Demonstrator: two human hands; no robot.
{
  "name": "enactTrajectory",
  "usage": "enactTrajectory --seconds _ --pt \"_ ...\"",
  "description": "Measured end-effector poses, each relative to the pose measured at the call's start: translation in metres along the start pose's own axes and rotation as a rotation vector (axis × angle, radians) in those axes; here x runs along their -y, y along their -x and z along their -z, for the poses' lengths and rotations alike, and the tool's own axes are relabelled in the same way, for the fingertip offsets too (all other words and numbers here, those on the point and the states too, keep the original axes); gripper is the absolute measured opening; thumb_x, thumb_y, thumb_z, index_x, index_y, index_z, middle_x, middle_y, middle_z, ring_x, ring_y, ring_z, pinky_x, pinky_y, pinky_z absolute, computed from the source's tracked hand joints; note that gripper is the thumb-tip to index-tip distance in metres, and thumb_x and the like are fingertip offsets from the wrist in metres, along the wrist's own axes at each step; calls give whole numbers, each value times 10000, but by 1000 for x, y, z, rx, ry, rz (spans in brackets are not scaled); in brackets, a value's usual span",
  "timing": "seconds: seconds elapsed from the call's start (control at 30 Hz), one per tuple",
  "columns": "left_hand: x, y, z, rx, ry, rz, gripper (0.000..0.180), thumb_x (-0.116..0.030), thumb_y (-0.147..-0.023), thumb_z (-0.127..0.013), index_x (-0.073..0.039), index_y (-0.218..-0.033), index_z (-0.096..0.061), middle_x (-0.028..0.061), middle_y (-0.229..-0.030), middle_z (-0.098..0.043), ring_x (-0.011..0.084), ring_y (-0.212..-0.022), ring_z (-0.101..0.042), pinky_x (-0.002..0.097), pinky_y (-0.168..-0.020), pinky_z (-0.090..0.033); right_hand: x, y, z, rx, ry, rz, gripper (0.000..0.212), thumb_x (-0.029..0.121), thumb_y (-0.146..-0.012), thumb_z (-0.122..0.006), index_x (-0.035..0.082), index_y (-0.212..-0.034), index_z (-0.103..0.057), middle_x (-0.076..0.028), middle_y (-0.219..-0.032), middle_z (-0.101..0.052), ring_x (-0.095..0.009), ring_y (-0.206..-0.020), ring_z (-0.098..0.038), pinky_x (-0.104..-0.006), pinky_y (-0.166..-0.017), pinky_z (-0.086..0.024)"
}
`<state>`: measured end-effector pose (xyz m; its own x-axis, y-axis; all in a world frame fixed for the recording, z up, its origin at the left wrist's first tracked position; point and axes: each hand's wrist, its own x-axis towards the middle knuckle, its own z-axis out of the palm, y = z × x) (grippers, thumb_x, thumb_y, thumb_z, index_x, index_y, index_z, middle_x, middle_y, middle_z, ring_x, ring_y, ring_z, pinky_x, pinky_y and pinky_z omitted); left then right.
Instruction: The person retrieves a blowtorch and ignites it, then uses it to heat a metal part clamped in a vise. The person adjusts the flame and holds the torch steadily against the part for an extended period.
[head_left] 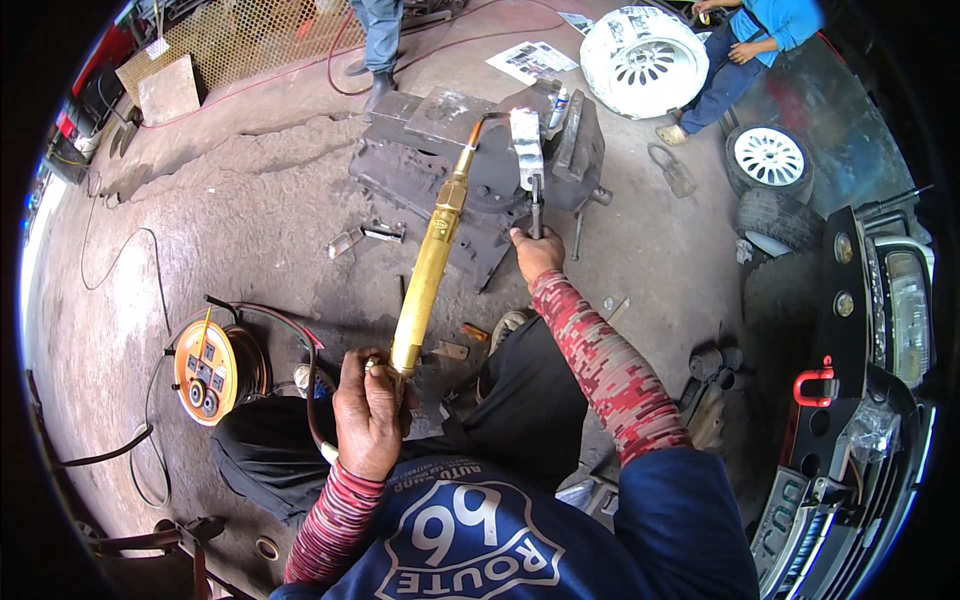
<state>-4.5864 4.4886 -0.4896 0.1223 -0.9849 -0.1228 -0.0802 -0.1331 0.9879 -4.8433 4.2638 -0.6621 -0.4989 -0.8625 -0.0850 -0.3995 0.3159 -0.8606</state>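
Cannot see the gas torch (421, 290) base behind the left hand (368, 412), seven o'clock, nor the standing person (383, 38) above the legs, eleven.

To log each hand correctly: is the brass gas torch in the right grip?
No: the left grip holds the brass gas torch, while the right grip is closed around a metal tool handle.

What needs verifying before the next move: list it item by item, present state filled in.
1. Left hand on the brass torch: ok, closed around its lower end.
2. Right hand on the metal tool: ok, gripping its handle.
3. Tool's hold on the pale strip: cannot tell, too small to make out.
4. Torch tip aimed at the strip: ok, bent toward its upper end.
5. White-and-blue bottle well away from the tip: not ok, close beside the strip.
6. Hands gloved: not ok, both bare.
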Motion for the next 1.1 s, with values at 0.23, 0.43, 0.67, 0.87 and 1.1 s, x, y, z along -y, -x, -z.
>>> enactTrajectory --seconds 0.23,0.43,0.67,0.87,1.1 --pt "-3 1 1 23 -14 21 310 -320 -1070 -374 -50 -1140 -510 51 -780 -591 96 -532 -554 211 -407 -379 1 4 1 3 -109 -13 209 197 -820 -777 26 -844 -657 -82 -790 -670 -219 -718 -592 -384 -726 -480" --pt "-2 1 0 45 6 32 308 -318 -1071 -367 -52 -1150 -501 54 -782 -603 87 -523 -541 209 -393 -373 2 3 0 -45 -58 5 208 189 -818 -775 29 -819 -642 -72 -764 -654 -208 -694 -577 -375 -710 -478" --pt "-2 2 -2 41 7 21 318 -327 -1067 -378 -49 -1151 -506 56 -795 -601 94 -537 -548 212 -406 -388 -11 -6 -2 31 -13 -13 439 303 -789 -769 -51 -1028 -668 -248 -1013 -692 -399 -952 -671 -419 -880 -519" --pt "4 2 -1 46 31 -35 350 -339 -1065 -389 -23 -1163 -502 77 -814 -602 104 -573 -565 226 -501 -441 -11 -6 2 63 87 13 571 443 -813 -740 -55 -1083 -665 -284 -1122 -660 -420 -1069 -625 -432 -964 -476" --pt "-3 5 22 114 -126 -200 297 -160 -1014 -466 43 -1230 -475 82 -685 -660 159 -615 -674 295 -594 -525 62 96 41 465 -888 -318 366 247 -930 -681 148 -648 -470 37 -535 -411 -102 -458 -402 -289 -465 -369"
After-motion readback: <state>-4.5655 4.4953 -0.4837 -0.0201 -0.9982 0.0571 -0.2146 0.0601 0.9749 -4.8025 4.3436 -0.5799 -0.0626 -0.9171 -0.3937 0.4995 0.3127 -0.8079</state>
